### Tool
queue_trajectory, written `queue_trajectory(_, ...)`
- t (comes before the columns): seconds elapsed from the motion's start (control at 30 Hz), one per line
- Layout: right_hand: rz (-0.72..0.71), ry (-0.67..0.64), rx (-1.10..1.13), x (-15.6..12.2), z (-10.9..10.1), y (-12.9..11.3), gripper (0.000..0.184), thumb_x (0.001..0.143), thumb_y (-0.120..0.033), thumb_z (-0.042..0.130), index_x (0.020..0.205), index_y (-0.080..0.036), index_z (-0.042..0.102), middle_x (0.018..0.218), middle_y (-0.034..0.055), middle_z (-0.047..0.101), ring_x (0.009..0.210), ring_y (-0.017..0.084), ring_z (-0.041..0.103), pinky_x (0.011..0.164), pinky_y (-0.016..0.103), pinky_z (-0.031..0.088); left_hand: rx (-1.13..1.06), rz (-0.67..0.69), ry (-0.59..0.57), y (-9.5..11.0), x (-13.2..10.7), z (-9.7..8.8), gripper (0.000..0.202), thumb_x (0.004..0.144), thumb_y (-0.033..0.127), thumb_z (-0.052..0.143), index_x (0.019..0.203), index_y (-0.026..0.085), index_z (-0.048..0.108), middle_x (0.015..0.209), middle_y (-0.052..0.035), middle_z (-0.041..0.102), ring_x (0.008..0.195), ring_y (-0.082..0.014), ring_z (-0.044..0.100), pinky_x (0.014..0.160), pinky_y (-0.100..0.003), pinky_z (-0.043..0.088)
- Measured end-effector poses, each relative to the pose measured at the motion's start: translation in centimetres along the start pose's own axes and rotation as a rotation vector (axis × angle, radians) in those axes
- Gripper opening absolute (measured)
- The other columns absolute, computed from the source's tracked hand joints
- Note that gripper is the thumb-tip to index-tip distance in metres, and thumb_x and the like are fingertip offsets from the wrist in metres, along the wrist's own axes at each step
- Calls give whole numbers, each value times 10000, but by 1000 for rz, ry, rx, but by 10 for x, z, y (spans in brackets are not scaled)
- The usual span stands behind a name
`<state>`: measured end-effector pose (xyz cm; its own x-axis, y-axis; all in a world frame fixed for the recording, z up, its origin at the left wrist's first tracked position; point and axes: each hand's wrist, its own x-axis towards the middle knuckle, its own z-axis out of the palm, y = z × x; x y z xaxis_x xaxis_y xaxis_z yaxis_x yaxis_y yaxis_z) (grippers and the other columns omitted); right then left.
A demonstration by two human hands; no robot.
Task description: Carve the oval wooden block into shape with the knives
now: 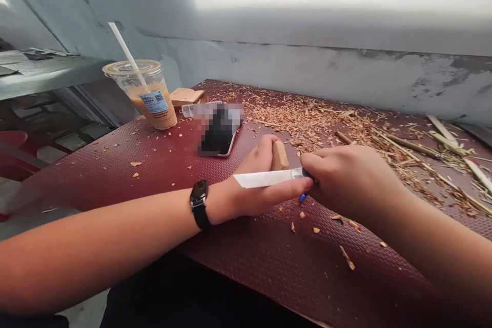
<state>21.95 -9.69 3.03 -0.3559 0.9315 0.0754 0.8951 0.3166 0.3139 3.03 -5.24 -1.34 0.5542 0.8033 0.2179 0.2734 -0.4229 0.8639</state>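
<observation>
My left hand (249, 196), with a black watch (199, 202) on the wrist, is closed around a small pale block of wood (280, 156). The block's faceted end sticks up between thumb and fingers; its lower part is hidden. In my right hand (346, 171) is a knife (265, 179), gripped by its handle, which the fingers mostly cover. Its light, straight blade points left and lies across the front of my left hand, close to the wood. A small blue item (303, 197) shows just under the right fist; I cannot tell what it is.
Wood shavings (303, 118) cover the back of the dark red table (246, 266). Thin sticks and strips (415, 146) lie at right. A plastic cup of drink with a straw (156, 100), a phone (221, 130) and a wooden block (187, 96) stand or lie at left, before the wall.
</observation>
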Motion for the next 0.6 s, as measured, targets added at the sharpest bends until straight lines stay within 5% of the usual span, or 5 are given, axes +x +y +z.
queue_trajectory(0.4,294,90,-60,-7,7,-28,202,935,-229,495,763,-193,594,630,88,664,594,241,684,508,286,187,-218,88,58,-14,9,10,444,869,485,746,814,235,383,678,52,389,623,-127,374,600,-326,307)
queue_trajectory(0.6,187,101,63,-4,9,-21,306,999,-399,419,829,-201,578,725,93,703,632,251,685,534,305,210,-354,-3,-118,-10,11,-4,439,862,452,749,805,229,376,697,56,386,619,-109,354,568,-298,303)
